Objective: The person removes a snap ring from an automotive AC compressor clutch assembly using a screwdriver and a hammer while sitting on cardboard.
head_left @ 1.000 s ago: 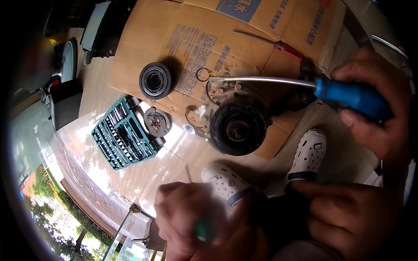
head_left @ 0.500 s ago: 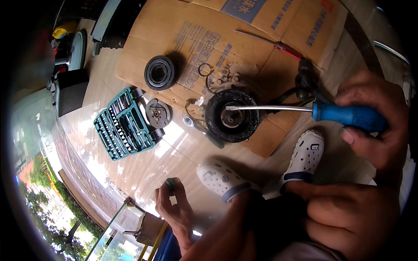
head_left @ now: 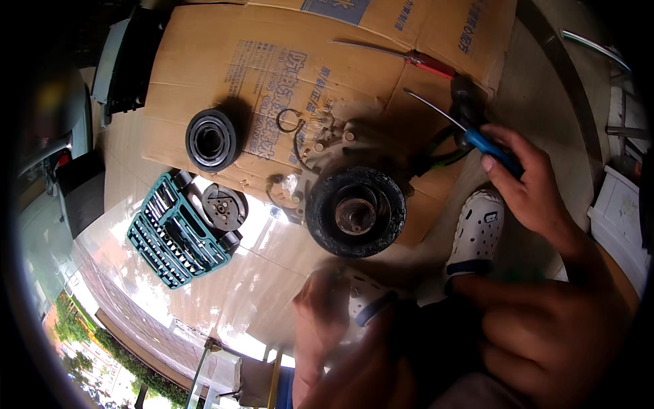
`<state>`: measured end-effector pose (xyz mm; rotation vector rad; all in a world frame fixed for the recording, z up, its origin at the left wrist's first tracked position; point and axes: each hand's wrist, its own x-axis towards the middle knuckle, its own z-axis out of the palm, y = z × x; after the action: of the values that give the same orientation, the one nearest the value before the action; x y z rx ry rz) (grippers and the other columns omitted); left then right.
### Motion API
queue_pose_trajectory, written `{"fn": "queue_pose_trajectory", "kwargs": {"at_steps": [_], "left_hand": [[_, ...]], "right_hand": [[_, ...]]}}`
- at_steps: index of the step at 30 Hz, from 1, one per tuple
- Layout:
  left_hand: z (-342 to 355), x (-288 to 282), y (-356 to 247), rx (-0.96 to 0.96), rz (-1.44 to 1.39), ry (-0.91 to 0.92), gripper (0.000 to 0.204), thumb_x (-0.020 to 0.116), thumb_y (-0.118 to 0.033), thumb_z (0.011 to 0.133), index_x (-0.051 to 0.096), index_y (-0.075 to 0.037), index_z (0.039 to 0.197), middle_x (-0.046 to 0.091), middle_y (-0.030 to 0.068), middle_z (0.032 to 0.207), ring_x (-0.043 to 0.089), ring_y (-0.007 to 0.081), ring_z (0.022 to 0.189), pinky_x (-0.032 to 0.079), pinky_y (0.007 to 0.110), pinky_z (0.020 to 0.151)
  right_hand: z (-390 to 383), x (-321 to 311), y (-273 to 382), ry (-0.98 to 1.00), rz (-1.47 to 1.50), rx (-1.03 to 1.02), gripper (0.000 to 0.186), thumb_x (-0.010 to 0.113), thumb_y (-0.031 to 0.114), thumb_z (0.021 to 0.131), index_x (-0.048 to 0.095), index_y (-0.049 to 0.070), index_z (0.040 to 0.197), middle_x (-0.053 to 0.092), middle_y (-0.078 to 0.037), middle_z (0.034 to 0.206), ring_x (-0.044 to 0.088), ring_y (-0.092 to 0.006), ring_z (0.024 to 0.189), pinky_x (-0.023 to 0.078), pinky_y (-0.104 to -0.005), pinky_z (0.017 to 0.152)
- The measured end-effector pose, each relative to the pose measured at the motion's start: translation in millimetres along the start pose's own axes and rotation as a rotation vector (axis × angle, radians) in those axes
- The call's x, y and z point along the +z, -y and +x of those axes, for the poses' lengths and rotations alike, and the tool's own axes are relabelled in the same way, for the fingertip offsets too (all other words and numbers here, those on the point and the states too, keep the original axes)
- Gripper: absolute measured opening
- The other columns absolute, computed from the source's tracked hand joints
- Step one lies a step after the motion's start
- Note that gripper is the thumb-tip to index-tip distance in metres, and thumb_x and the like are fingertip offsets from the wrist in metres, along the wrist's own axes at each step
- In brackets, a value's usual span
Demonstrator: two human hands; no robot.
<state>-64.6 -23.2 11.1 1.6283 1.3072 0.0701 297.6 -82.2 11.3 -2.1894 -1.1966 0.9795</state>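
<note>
My right hand [head_left: 528,174] grips a blue-handled screwdriver [head_left: 495,151]. Its bare shaft points up and left over the cardboard, clear of the machine. At the middle lies a grimy metal unit that looks like a car air-conditioning compressor [head_left: 320,163]. A thick black ring [head_left: 323,235] faces me on it, around a rusty central shaft [head_left: 354,217]. My left hand [head_left: 319,310] hovers just below the ring, by the left shoe. Motion smears its fingers, so whether it holds anything cannot be made out.
Cardboard [head_left: 204,41] lies under the unit. On it are a black pulley [head_left: 212,140], a snap ring [head_left: 289,120] and a red-handled screwdriver [head_left: 432,65]. An open teal socket set [head_left: 178,232] sits left, beside a round metal plate [head_left: 223,207]. My clog [head_left: 475,228] stands below right.
My right hand has lifted the screwdriver off the ring's centre, up and away, tilting its shaft. My left hand has moved right, toward the unit. The whole view has shifted somewhat.
</note>
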Motion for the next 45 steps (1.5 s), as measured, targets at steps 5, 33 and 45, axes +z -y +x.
{"fn": "queue_pose_trajectory", "kwargs": {"at_steps": [5,33,45], "left_hand": [[25.8,3.2,-19.7,0.042,-0.073,0.254,0.026,0.064,0.002,0.096,0.072,0.002,0.121,0.077,0.0211,0.093,0.079,0.032,0.082,0.06,0.04,0.074],[10.6,58.8,-33.1,0.038,-0.317,0.288,0.044,0.082,-0.015,0.096,0.059,-0.004,0.132,0.08,0.0156,0.102,0.08,0.0307,0.093,0.062,0.039,0.079],[8.9,22.0,3.6,0.207,-0.209,-0.479,0.081,0.091,-0.035,0.086,0.053,0.005,0.146,0.069,0.0219,0.131,0.068,0.0282,0.119,0.054,0.04,0.102]], "right_hand": [[36.8,23.8,21.9,-0.04,-0.357,-0.382,0.046,0.073,0.006,0.094,0.063,0.003,0.138,0.063,-0.016,0.119,0.071,-0.0369,0.095,0.06,-0.0441,0.078],[-25.2,53.3,30.3,0.706,0.311,-0.034,0.032,0.08,0.031,0.099,0.073,0.0,0.101,0.075,-0.013,0.08,0.073,-0.0218,0.071,0.055,-0.0401,0.066],[19.2,-6.7,93.3,0.084,0.52,-0.471,0.032,0.076,0.01,0.09,0.061,-0.004,0.114,0.067,-0.014,0.093,0.064,-0.0143,0.069,0.054,-0.0285,0.06]]}}
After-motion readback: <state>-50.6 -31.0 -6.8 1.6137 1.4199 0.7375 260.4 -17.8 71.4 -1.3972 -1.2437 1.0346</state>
